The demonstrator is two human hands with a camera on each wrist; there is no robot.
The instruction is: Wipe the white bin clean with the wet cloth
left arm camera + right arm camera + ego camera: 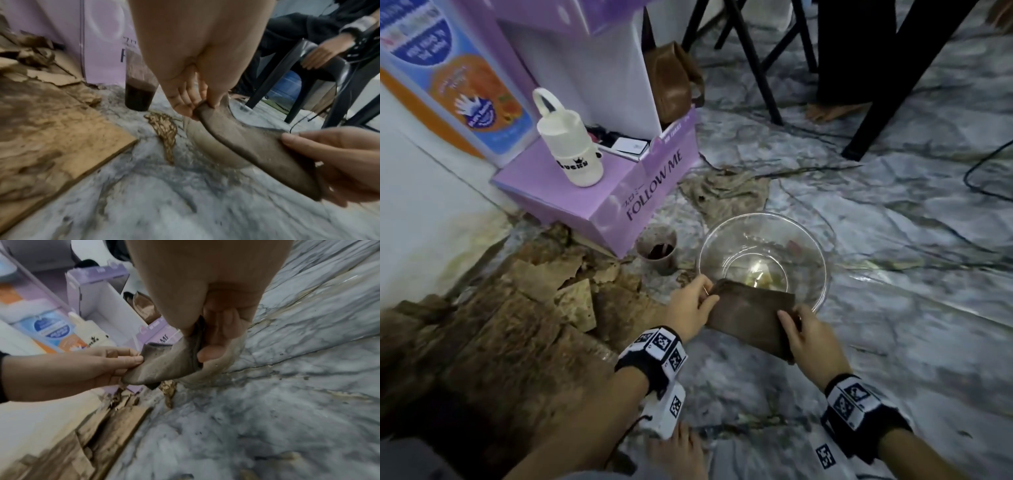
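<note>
A damp brown cloth point(750, 318) is stretched flat between both my hands, just above the near rim of a clear glass bowl point(822, 246) on the marble-patterned floor. My left hand point(707, 294) pinches the cloth's far left corner between thumb and fingers. My right hand point(791, 322) grips its near right edge. In the left wrist view the cloth point(257, 149) sags between the left hand point(197, 105) and the right hand point(308, 146). The right wrist view shows the cloth point(164, 365) the same way. A large white surface point(421, 212) fills the left edge; I cannot tell whether it is the bin.
A plastic cup of dark liquid point(657, 250) stands left of the bowl, against a purple box point(619, 185) carrying a white bottle point(570, 147). Soggy torn cardboard point(517, 308) covers the floor at left. Black chair legs point(756, 68), a seated person's foot point(832, 111) and a cable point(979, 171) lie beyond.
</note>
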